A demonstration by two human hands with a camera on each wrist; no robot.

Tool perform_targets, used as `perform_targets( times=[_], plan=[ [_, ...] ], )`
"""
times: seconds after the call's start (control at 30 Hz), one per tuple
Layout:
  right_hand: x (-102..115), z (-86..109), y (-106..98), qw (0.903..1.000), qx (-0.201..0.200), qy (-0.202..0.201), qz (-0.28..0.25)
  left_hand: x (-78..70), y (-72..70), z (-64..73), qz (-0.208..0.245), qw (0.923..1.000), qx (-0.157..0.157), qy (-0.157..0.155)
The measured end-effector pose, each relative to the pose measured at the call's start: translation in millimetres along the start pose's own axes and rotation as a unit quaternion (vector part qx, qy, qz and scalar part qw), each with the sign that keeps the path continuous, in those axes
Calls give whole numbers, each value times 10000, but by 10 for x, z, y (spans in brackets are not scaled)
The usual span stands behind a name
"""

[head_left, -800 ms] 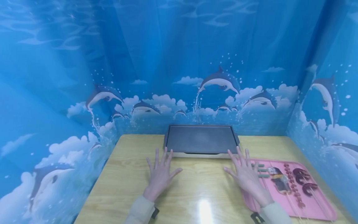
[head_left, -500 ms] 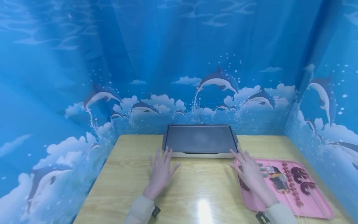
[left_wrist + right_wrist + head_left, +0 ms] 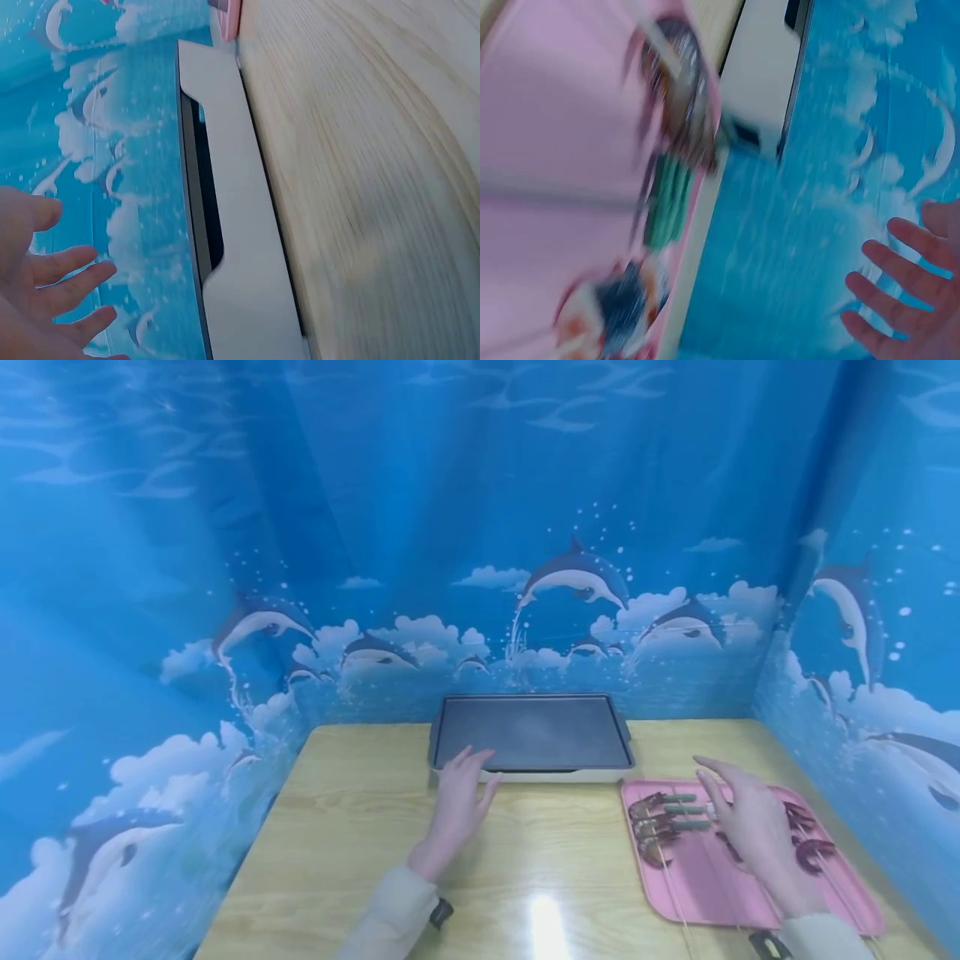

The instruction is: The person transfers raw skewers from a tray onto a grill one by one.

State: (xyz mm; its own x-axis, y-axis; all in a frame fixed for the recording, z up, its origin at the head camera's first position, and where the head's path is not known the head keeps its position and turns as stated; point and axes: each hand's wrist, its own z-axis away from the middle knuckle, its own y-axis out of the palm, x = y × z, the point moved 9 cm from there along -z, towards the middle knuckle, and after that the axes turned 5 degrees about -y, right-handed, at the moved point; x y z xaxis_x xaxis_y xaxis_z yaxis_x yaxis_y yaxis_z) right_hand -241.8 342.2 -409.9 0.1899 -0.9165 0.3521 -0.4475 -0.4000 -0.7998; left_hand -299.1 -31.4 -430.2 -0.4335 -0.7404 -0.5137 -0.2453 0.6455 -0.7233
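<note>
on the pink tray (image 3: 697, 881), skewers (image 3: 654, 837) point forward

Backdrop (image 3: 465, 468): I see blues with a dolphin-and-white-cloud print
Bench (image 3: 352, 827): pale yellow, wood-grained
Griddle (image 3: 534, 731): dark grey top, off-white side from where I watch
Tray (image 3: 705, 881): plain pink
Skewered food (image 3: 654, 833): brown, reddish and green on my screen

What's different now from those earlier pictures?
The right hand moved right over the pink tray, uncovering the brown skewered food at its left end. The left hand shifted right and slightly forward, toward the dark griddle. Nothing was visibly picked up or let go. Griddle and tray stayed put.
</note>
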Motion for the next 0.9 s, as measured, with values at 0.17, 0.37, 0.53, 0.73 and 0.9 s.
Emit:
perform_targets(
  times=[0.17, 0.37, 0.53, 0.73, 0.9],
  plan=[
    [-407, 74, -84, 9996, 150, 193, 152, -192, 186, -83, 23, 9997, 216, 86],
    [-979, 223, -94, 9959, 601, 560, 383, -457, 458, -86, -64, 9981, 598, 138],
    [-1426, 411, -81, 9889, 1045, 945, 479, -641, 753, 0, -284, 9930, 1134, 154],
    [-1749, 645, -102, 9844, 1282, 1129, 414, -822, 1145, 106, -347, 9840, 1746, 119],
    [-1962, 807, -66, 9758, 1691, 1214, 675, -1000, 1484, 210, -824, 9723, 2159, 338]
  ],
)
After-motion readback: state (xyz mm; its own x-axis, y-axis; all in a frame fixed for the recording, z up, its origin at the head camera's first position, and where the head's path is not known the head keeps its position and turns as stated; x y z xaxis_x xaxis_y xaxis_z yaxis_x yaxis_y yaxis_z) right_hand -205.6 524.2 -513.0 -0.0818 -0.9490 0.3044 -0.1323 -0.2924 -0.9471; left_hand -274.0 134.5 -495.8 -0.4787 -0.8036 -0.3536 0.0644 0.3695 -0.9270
